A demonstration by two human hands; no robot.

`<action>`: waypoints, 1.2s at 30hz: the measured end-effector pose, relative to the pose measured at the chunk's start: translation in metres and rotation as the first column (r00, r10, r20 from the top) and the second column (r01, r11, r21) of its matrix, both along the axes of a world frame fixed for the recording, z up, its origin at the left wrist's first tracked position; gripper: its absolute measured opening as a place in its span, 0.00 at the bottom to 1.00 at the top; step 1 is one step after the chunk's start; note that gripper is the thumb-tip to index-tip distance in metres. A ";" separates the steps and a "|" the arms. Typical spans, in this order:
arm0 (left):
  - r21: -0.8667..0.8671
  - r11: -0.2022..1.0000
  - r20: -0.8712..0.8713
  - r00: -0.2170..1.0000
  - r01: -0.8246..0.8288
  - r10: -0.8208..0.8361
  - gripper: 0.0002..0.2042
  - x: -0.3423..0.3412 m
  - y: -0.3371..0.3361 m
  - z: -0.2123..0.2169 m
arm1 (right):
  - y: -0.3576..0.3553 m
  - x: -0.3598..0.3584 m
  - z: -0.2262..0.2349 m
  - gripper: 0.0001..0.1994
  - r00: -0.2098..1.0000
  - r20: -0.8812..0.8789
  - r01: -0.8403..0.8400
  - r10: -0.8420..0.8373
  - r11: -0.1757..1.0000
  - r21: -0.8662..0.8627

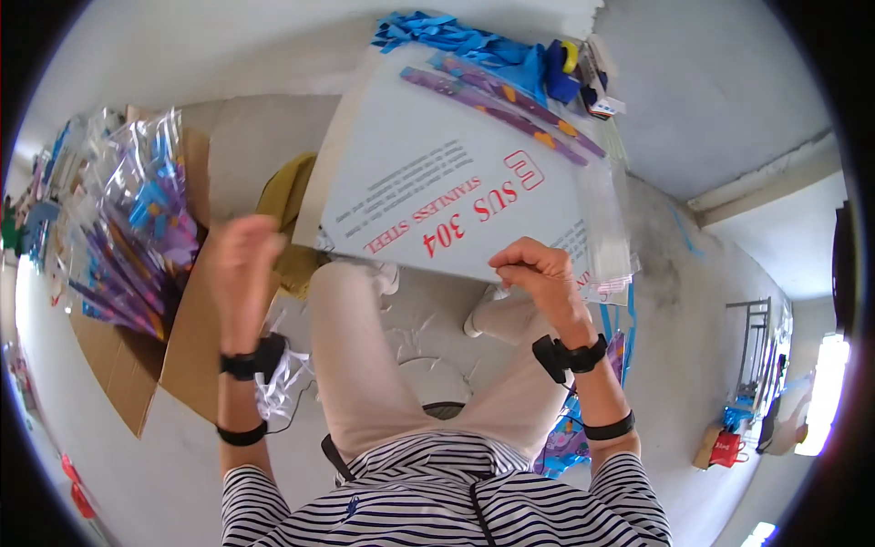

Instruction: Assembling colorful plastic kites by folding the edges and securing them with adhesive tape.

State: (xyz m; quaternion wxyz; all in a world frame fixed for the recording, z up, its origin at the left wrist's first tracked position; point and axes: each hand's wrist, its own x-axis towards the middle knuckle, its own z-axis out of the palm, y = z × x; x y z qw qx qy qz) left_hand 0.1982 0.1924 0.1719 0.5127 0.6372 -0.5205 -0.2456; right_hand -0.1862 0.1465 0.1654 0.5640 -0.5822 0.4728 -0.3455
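"How did the hands stand?"

"The right hand was nearest the table, at its front edge, thumb and fingertips drawn together; I couldn't tell whether anything thin lay between them. The left hand was blurred, raised near the carton's flap, its grip unreadable."

"And the pieces themselves?"

"Clear sleeves lay along the table's right side. Farther back, purple patterned strips lay slantwise, with a heap of blue strips behind them and a blue-and-yellow tape dispenser at the far right corner."

"So how far along was it?"

"Partway, I judged. Off to the left, the open carton already held many clear-wrapped purple and blue pieces. Left over were the loose strips, the blue heap and the sleeves on the table; how many remained, I couldn't count."
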 end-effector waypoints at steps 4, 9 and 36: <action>0.166 0.830 -0.432 0.795 0.533 -0.425 0.13 -0.119 -0.068 -0.064 | -0.020 -0.022 -0.003 0.06 1.000 0.024 0.008 -0.007 0.997 -0.080; 0.123 0.803 0.227 0.771 0.584 -0.595 0.20 -0.224 -0.175 -0.091 | -0.049 -0.106 -0.050 0.07 0.946 -0.079 0.306 -0.315 0.946 -0.104; 0.001 0.937 0.423 0.849 0.349 -0.317 0.09 -0.217 -0.184 -0.151 | -0.093 -0.165 -0.144 0.05 0.624 -0.573 0.341 -0.530 0.845 -0.411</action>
